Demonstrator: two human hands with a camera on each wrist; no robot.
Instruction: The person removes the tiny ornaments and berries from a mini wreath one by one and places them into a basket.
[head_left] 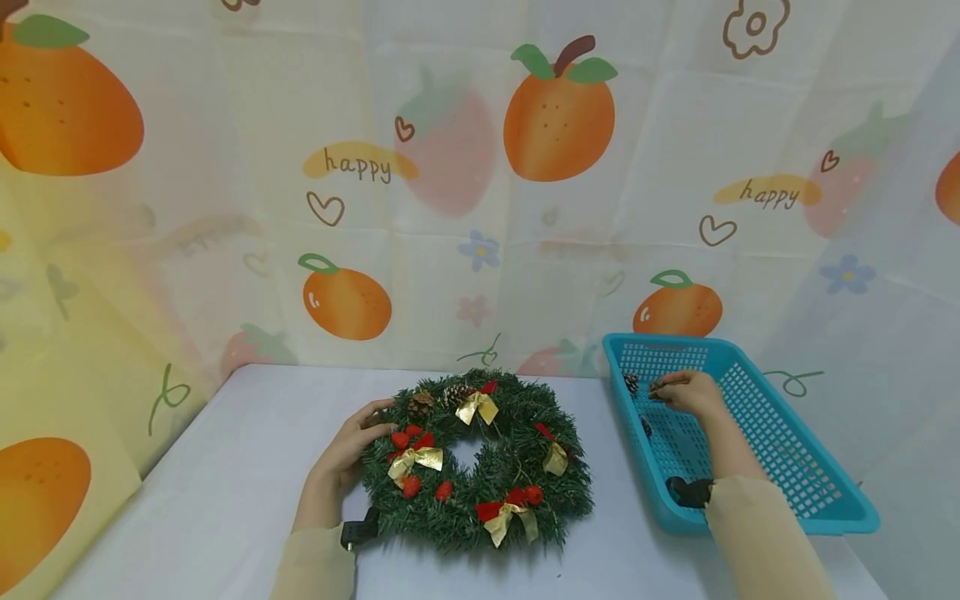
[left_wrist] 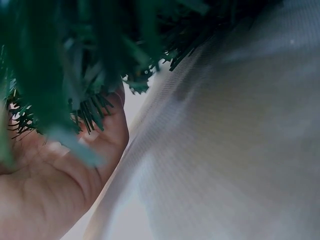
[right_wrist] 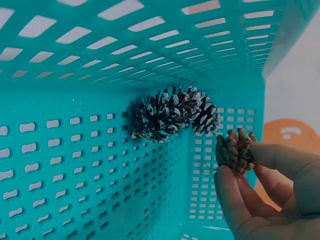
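A green wreath [head_left: 517, 450] trimmed with gold and red bows, red berries and pine cones lies on the white table. My left hand [head_left: 347, 446] grips its left edge, thumb on top; in the left wrist view, green needles hide most of the fingers of that hand [left_wrist: 60, 175]. Over the blue basket [head_left: 810, 467], my right hand [head_left: 693, 392] pinches a small brown pine cone [right_wrist: 236, 151] between thumb and fingers. White-tipped dark pine cones [right_wrist: 167, 112] lie against the basket's side, just beyond the held one in the right wrist view.
The basket stands right of the wreath, with a strip of white table [head_left: 600, 542] between them. Behind the table hangs a fruit-printed cloth [head_left: 450, 292]. A yellow part of the cloth [head_left: 45, 333] runs along the left side.
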